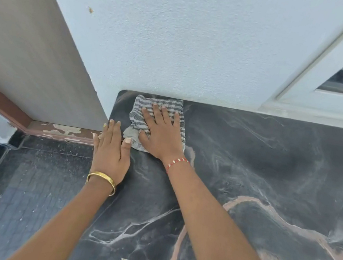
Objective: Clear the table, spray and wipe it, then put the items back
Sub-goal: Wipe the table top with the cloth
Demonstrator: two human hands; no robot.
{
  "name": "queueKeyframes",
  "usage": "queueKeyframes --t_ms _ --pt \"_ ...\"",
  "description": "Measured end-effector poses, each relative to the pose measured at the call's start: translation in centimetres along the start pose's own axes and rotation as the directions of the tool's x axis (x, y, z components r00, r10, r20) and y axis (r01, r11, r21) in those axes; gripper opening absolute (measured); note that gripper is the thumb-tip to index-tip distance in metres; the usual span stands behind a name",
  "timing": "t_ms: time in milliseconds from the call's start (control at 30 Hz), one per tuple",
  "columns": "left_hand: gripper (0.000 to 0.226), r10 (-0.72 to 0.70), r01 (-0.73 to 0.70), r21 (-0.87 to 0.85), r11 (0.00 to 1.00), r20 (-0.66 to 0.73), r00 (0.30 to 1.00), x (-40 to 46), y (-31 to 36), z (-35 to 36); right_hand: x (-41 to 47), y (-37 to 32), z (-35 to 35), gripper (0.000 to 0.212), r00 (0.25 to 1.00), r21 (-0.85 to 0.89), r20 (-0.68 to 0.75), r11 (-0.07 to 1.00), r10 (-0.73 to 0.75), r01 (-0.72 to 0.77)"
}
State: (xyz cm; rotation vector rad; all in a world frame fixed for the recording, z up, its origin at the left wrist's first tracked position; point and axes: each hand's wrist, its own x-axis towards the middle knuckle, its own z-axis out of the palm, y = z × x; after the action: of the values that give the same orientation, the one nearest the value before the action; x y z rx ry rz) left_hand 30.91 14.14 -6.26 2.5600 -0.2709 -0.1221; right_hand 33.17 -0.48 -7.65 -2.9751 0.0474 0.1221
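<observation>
A grey and white checked cloth point(147, 105) lies crumpled in the far left corner of the dark marble table point(259, 177). My right hand point(162, 131) presses flat on the cloth, fingers straight and spread toward the wall. Just left of it, my left hand point(111, 151) rests flat on the table's left edge, fingers straight, thumb near the cloth's lower corner. A gold bangle circles my left wrist and a red and white thread band my right wrist.
A pale textured wall point(180, 41) runs along the table's far edge. A grey door panel point(32, 51) with a brown frame stands at the left. A white window frame point(330, 87) is at the upper right. Dark speckled floor point(20, 196) lies left of the table.
</observation>
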Motion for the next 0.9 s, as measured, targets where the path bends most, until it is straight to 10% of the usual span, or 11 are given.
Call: queueKeyframes --t_ms 567,767,900 --pt "0.089 0.169 -0.176 0.031 0.984 0.167 0.971 -4.7 20.4 13.6 -15.9 35.7 -4.3 0.062 0.899 -0.025 -0.023 0.899 0.437 -0.438" --pt "0.072 0.139 -0.147 0.033 0.989 0.174 0.975 -6.5 21.7 13.2 -19.0 32.7 -3.1 0.067 0.611 0.135 -0.116 0.622 0.783 -0.771" --pt "0.072 0.081 -0.091 0.050 0.995 0.168 0.982 -6.9 20.1 12.1 -18.6 25.3 -2.1 0.078 0.622 0.157 -0.109 0.631 0.775 -0.759"
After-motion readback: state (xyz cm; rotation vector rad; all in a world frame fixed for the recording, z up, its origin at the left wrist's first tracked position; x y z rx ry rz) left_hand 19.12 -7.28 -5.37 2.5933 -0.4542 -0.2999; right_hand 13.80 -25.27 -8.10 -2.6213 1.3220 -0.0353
